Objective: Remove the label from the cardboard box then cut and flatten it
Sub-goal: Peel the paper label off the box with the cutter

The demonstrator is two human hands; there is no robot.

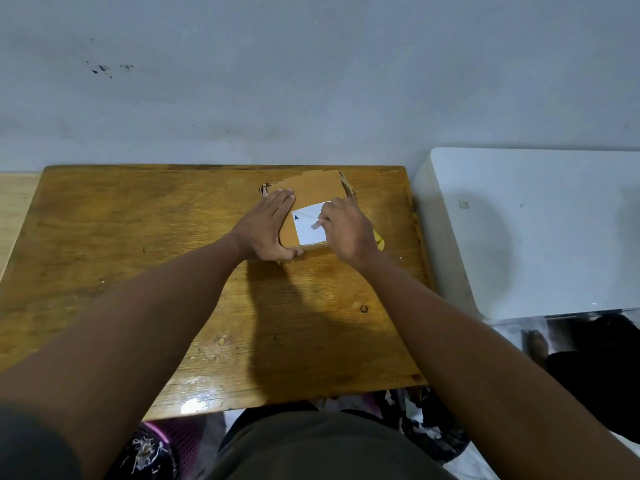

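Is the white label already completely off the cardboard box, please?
No, the white label lies on the cardboard box.

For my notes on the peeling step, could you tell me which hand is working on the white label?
The right hand: its fingers pinch at the white label, while the left hand lies flat, steadying the cardboard box.

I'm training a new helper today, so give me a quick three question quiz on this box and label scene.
1. True or false: the white label is on top of the cardboard box.
2. Which hand picks at the label: A left, B right?
3. What does the left hand do?

Key:
1. True.
2. B; the right hand pinches a pale strip at the label, though whether it is tape or the label's edge is unclear.
3. It lies flat, fingers straight, steadying the box's left side on the wooden table.
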